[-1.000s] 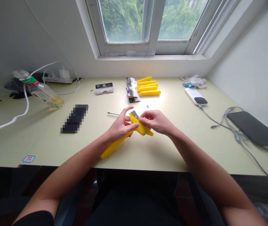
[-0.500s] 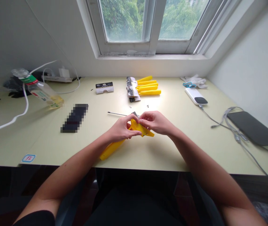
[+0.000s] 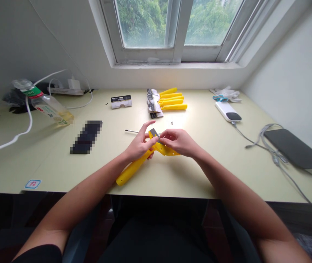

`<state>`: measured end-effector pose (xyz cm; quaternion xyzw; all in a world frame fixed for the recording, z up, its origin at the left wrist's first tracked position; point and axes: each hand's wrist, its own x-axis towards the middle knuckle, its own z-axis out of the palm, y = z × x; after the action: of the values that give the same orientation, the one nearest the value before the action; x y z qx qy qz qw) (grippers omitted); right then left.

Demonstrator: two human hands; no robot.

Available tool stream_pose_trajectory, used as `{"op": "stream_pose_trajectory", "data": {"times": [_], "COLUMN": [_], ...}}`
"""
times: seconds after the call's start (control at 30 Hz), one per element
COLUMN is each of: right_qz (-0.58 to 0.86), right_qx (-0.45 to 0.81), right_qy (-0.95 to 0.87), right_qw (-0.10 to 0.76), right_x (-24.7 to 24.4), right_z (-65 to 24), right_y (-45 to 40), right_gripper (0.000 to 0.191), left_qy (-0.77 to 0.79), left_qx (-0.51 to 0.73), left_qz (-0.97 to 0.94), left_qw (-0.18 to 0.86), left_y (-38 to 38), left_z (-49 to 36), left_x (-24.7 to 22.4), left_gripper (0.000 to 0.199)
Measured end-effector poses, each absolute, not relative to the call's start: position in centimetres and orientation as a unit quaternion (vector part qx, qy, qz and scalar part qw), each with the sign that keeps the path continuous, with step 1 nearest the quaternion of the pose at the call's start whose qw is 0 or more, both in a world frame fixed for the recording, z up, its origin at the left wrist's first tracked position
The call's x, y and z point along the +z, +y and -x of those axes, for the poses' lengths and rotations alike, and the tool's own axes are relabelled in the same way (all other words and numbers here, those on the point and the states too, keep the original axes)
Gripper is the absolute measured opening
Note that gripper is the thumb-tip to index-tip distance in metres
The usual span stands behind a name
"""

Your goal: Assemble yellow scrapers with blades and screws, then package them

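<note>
A yellow tool [image 3: 134, 167] with a long handle slants over the table's front edge area, its head raised between my hands. My left hand [image 3: 141, 144] grips the tool near the head, thumb on top and index finger stretched upward. A grey metal plate [image 3: 153, 134] shows at the head beside my left thumb. My right hand [image 3: 179, 141] has thumb and index finger pinched at the plate's right edge; whether a small part is between them is hidden. Behind my left hand lies a thin screwdriver shaft [image 3: 131, 131]. Tiny metal pieces [image 3: 172, 123] rest farther back.
Several yellow-handled tools [image 3: 174, 101] in card packaging lie at the back, with a black-and-white card [image 3: 121, 102] to their left. A blurred dark object [image 3: 87, 137] and a tilted bottle [image 3: 49, 107] are left. A white power bank [image 3: 228, 111], cables and a dark tablet [image 3: 296, 148] are right.
The tool's head has turned, so the grey plate now shows more. My left index finger has lifted away, and my left thumb has moved onto the head. My right hand stays nearly in place.
</note>
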<state>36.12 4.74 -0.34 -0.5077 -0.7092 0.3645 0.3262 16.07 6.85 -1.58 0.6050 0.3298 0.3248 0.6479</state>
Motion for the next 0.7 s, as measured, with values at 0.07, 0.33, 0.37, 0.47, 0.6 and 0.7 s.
{"op": "stream_pose_trajectory", "data": {"times": [0.07,0.33,0.37,0.47,0.6,0.7], "right_qz": [0.508,0.506,0.508,0.52,0.535,0.526], "right_qx": [0.355,0.366,0.369,0.358,0.345,0.332], "right_qy": [-0.708,-0.705,-0.707,-0.715,-0.691,-0.681], "right_qw": [0.338,0.337,0.326,0.301,0.342,0.387], "right_x": [-0.4,0.1,0.4,1.0,1.1,0.5], "right_z": [-35.9,-35.8,-36.0,-36.7,-37.4,-37.3], "right_y": [4.7,4.3,4.2,4.2,4.6,4.9], "right_gripper": [0.019,0.024,0.024,0.023,0.024,0.019], "left_qy": [0.347,0.34,0.342,0.35,0.359,0.362], "left_qx": [0.336,0.431,0.447,0.483,0.512,0.522], "left_qz": [-0.582,-0.552,-0.545,-0.522,-0.498,-0.493], "left_qw": [0.655,0.628,0.622,0.61,0.601,0.595], "left_y": [6.9,7.9,8.0,8.4,8.6,8.5], "left_z": [-16.2,-16.2,-16.1,-15.9,-15.8,-15.9], "left_x": [-1.6,-1.9,-1.9,-1.9,-1.8,-1.8], "left_gripper": [0.072,0.03,0.029,0.029,0.03,0.032]}}
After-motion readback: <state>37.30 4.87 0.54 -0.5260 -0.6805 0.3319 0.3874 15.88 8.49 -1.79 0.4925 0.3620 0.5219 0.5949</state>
